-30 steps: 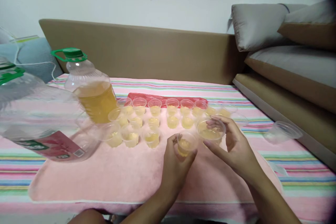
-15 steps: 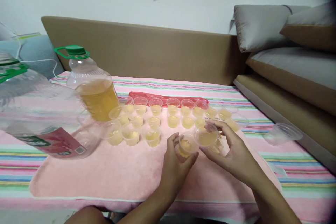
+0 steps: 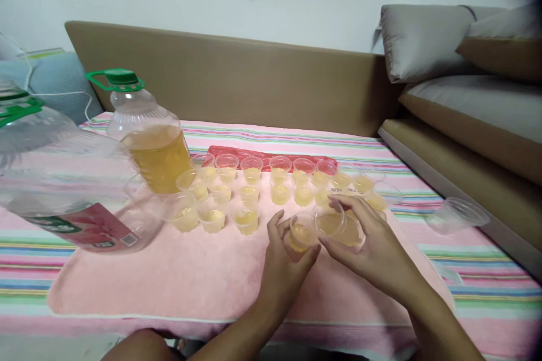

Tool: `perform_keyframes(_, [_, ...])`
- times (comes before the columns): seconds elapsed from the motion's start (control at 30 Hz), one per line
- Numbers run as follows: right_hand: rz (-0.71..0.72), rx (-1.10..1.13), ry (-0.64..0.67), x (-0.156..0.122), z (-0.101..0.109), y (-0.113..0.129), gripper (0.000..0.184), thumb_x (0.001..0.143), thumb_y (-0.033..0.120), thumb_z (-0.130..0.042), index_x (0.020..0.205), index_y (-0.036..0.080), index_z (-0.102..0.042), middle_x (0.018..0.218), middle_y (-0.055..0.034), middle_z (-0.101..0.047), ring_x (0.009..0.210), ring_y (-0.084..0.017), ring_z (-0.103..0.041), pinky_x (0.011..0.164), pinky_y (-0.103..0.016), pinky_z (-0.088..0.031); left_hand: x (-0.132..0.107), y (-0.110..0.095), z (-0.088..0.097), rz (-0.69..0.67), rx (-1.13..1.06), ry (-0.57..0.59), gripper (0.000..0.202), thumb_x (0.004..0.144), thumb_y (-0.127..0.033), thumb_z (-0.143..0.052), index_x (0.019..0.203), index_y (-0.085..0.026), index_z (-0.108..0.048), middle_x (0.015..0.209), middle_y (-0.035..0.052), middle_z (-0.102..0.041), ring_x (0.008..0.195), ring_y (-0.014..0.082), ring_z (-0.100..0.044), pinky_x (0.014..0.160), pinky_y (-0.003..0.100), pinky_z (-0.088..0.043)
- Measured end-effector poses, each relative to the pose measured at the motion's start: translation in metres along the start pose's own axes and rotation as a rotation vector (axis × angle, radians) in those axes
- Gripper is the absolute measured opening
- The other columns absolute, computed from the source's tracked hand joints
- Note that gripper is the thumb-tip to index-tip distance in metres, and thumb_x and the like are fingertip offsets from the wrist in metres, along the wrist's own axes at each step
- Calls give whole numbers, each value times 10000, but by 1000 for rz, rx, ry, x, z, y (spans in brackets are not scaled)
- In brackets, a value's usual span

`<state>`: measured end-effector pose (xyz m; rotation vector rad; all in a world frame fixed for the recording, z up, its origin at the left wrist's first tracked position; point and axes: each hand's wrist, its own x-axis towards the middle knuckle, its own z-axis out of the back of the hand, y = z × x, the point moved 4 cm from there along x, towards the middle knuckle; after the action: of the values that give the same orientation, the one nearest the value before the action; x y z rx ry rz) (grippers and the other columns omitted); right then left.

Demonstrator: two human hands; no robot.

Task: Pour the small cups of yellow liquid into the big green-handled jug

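My left hand (image 3: 288,265) is curled around a small clear plastic cup (image 3: 301,237) with some pale yellow liquid in it, low over the pink mat. In my right hand (image 3: 375,248), fingers and thumb grip a second clear plastic cup (image 3: 339,227), tipped over to the left with its rim against or just over the left cup's rim. Yellow liquid shows inside this tilted cup. Beyond both hands stand rows of similar cups (image 3: 246,220) with yellow liquid; my right hand partly hides those at the right.
A large bottle of amber liquid (image 3: 158,155) with a green cap stands at the left. Nearer is a clear labelled bottle (image 3: 91,225). A red plastic wrapper (image 3: 271,159) lies behind the cups. One clear cup (image 3: 457,215) lies at the right, near stacked cushions (image 3: 478,101).
The cup in my right hand has tipped further to the left, and its liquid has shifted along the side. My left hand and its cup have barely moved.
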<state>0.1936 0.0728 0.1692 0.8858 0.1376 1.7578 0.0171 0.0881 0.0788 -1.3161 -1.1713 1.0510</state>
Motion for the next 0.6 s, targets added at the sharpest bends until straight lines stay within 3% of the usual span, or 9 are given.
perform_keyframes(0.2, [4, -28, 17, -1, -1, 0, 441, 980, 439, -686, 1376, 314, -536, 1389, -47, -608, 1293, -313, -574, 1071, -500, -442, 0, 1, -1, -2, -11, 5, 847, 867, -369, -814, 1515, -268, -278, 1557, 148, -541, 1516, 274, -464, 1286, 534, -341])
perform_keyframes(0.6, [44, -62, 46, 2, -3, -1, 446, 973, 415, -674, 1382, 310, -529, 1372, -59, -609, 1285, -333, -557, 1045, -527, -445, -2, 0, -2, 0, -42, 6, 839, 875, -388, -806, 1513, -265, -275, 1574, 157, -520, 1512, 279, -467, 1282, 541, -346])
